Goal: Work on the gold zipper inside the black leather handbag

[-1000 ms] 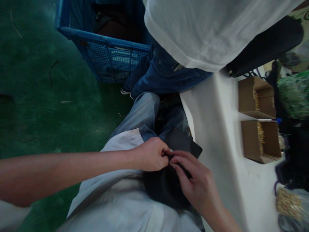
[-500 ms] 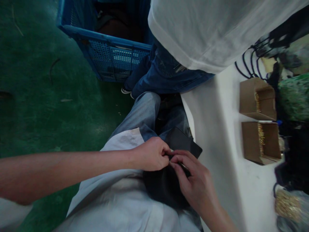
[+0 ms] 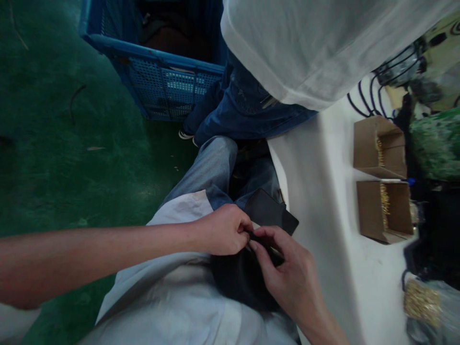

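Note:
A black, flexible sheet-like piece (image 3: 239, 280) lies across my lap, its kind not clear; a flat dark grey flap (image 3: 268, 211) sticks out beyond my hands towards the table. My left hand (image 3: 228, 230) is closed in a pinch at the upper edge of the black piece. Facing it, my right hand (image 3: 287, 268) pinches the same edge between thumb and forefinger, the fingertips of both hands almost touching. A thin pale strip shows beside the right fingers. Any small part between the fingertips is hidden.
Beside me the white table (image 3: 334, 215) carries two cardboard boxes (image 3: 366, 211) with small gold-coloured parts, and a clear bag (image 3: 422, 302) of similar pieces. A co-worker in a white top (image 3: 305, 48) stands close ahead, next to a blue plastic crate (image 3: 161, 86) on the green floor.
My right fingers have shifted slightly, with the forefinger more bent and the thumb lower along the edge. My left hand stays nearly in place. The whole view has drifted a little.

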The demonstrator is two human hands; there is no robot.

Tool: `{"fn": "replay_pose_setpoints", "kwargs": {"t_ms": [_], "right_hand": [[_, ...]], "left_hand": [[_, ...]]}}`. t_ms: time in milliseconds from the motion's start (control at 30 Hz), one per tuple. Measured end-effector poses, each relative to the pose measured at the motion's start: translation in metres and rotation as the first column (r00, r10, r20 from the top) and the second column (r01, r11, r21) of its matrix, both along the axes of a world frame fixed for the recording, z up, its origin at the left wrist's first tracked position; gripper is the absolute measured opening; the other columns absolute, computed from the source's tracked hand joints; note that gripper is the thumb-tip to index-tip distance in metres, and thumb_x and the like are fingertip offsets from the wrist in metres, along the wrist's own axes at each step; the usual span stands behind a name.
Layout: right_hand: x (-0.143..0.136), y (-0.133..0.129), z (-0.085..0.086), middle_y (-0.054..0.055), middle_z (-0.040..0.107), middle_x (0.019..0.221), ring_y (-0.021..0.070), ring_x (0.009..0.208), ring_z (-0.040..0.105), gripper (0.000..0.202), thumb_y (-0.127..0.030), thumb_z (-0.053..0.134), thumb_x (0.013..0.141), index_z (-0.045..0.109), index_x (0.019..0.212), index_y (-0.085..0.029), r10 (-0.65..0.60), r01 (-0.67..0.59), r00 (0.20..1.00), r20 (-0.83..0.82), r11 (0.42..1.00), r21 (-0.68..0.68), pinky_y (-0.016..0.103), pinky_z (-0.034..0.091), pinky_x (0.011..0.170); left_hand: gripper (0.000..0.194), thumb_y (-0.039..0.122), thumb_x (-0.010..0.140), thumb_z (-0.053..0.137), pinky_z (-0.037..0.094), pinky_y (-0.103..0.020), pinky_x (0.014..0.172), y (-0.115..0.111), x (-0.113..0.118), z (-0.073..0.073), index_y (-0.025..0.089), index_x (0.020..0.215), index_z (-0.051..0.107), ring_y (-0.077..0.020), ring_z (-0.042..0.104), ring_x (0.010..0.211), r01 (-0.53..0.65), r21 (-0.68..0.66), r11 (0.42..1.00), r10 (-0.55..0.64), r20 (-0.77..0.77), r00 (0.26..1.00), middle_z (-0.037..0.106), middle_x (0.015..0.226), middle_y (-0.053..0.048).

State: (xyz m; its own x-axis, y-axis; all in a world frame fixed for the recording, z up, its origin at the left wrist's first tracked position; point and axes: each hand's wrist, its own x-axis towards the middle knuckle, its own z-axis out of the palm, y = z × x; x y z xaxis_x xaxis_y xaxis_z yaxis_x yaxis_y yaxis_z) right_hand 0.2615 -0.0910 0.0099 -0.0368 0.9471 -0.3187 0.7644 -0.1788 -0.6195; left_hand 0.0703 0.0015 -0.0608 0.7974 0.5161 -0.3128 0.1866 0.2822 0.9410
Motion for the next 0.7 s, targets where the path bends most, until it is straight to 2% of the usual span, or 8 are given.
{"fn": "replay_pose_setpoints", "kwargs": {"t_ms": [200, 433, 567, 700], "right_hand": [[0.000, 0.002, 0.000, 0.005, 0.081, 0.111, 0.0244, 0.099, 0.082, 0.012, -0.029, 0.067, 0.107, 0.072, 0.118, -0.026, 0.000, 0.000, 1.000, -0.015, 1.000, -0.019, 0.037, 0.067, 0.087], [-0.001, 0.005, 0.003, 0.004, 0.082, 0.107, 0.0227, 0.094, 0.082, 0.012, -0.027, 0.069, 0.104, 0.073, 0.116, -0.027, 0.011, -0.012, 1.000, -0.022, 1.000, -0.021, 0.036, 0.067, 0.084], [-0.002, 0.007, 0.007, 0.003, 0.084, 0.107, 0.0219, 0.093, 0.083, 0.015, -0.026, 0.071, 0.102, 0.074, 0.116, -0.028, -0.006, 0.005, 0.999, -0.038, 0.999, -0.035, 0.034, 0.068, 0.084], [-0.002, 0.011, 0.009, 0.001, 0.085, 0.103, 0.0203, 0.088, 0.083, 0.014, -0.027, 0.073, 0.100, 0.076, 0.113, -0.028, -0.018, 0.016, 0.999, -0.045, 0.999, -0.049, 0.032, 0.068, 0.082]], "left_hand": [[0.023, 0.008, 0.086, 0.063, 0.037, -0.024, 0.059, 0.004, -0.001, 0.005, 0.013, 0.088, 0.085, -0.0101, 0.048, 0.058, 0.032, -0.036, 0.999, -0.033, -0.039, 0.999, 0.062, 0.062, 0.005], [0.025, 0.008, 0.087, 0.061, 0.042, -0.024, 0.063, 0.003, -0.003, 0.005, 0.013, 0.090, 0.085, -0.0143, 0.063, 0.071, 0.050, -0.059, 0.997, -0.053, -0.050, 0.997, 0.076, 0.076, 0.000], [0.024, 0.010, 0.086, 0.061, 0.040, -0.025, 0.061, 0.004, -0.004, 0.008, 0.013, 0.091, 0.085, -0.0131, 0.059, 0.067, 0.042, -0.063, 0.997, -0.046, -0.068, 0.997, 0.073, 0.073, 0.001], [0.021, 0.013, 0.084, 0.062, 0.036, -0.025, 0.058, 0.006, -0.006, 0.013, 0.014, 0.088, 0.083, -0.0118, 0.052, 0.063, 0.028, -0.123, 0.992, -0.038, -0.075, 0.996, 0.065, 0.067, 0.004]]}}
